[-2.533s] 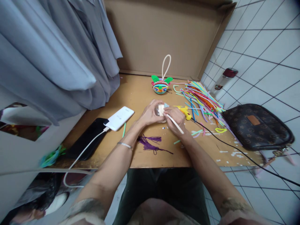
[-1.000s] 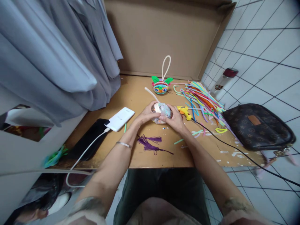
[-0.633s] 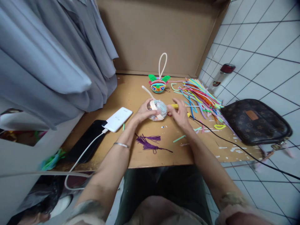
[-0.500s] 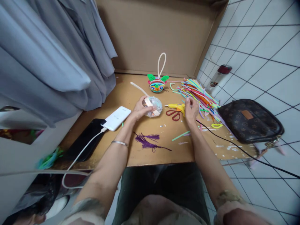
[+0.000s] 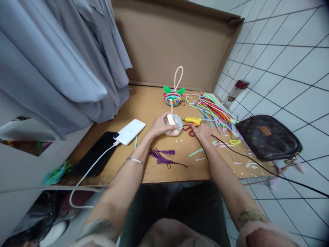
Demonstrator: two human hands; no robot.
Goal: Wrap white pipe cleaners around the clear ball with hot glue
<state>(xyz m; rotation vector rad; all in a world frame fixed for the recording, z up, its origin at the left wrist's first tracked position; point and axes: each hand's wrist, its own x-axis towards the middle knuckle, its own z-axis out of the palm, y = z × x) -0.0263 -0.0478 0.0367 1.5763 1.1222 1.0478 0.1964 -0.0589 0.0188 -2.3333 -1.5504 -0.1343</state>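
My left hand (image 5: 163,125) is closed around a round, pale, see-through ball (image 5: 178,124) with a cream strip across it. A whitish fuzzy stem (image 5: 171,107) sticks up from the ball. My right hand (image 5: 203,131) is curled over the handle of a yellow glue gun (image 5: 192,120), whose nozzle points left toward the ball. The handle and some of my fingers are hidden. Red-handled scissors (image 5: 191,133) lie under the gun, right by my fingertips. Behind, a colourful lion-head ornament (image 5: 172,100) with green ears stands under a white loop.
Purple tassels (image 5: 161,157) lie near the table's front. A heap of coloured pipe cleaners (image 5: 218,108) and a brown handbag (image 5: 268,137) are at right, with a black cord (image 5: 239,154) running past. A white power bank (image 5: 132,131) sits at left, below grey cloth (image 5: 102,61).
My left hand has turned the ball, so the fuzzy stem now points up rather than left, and carried it toward the glue gun. My right hand has shifted left and down over the gun's handle.
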